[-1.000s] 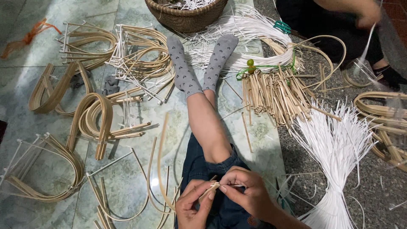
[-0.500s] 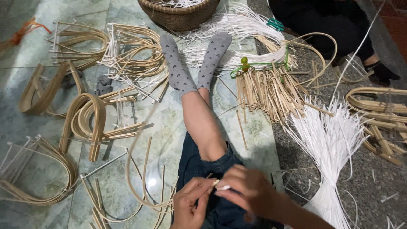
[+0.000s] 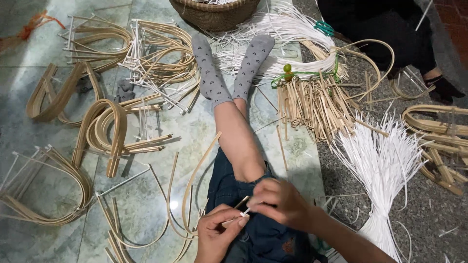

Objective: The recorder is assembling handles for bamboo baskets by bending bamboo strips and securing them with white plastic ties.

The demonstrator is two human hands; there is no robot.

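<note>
Hands meet low in the view, above a lap in dark denim. The left hand (image 3: 217, 234) comes up from below, thumb and forefinger pinched shut on the near end of a thin white strip (image 3: 242, 213). The right hand (image 3: 278, 203) reaches in from the right, its fingers curled closed over the strip's other end and over a short pale bamboo stick (image 3: 241, 201) that pokes out to the left of its fingertips. The strip lies in the small gap between the two hands, touching both.

Beyond them, bare legs stretch away to crossed feet in grey socks (image 3: 231, 68). Curved bamboo hoops (image 3: 105, 129) lie scattered on the tiled floor (image 3: 29, 122) to the left. A fanned bundle of white strips (image 3: 385, 165) lies to the right, with a heap of short bamboo sticks (image 3: 312, 104) past it. Farthest off sits a woven basket (image 3: 214, 14).
</note>
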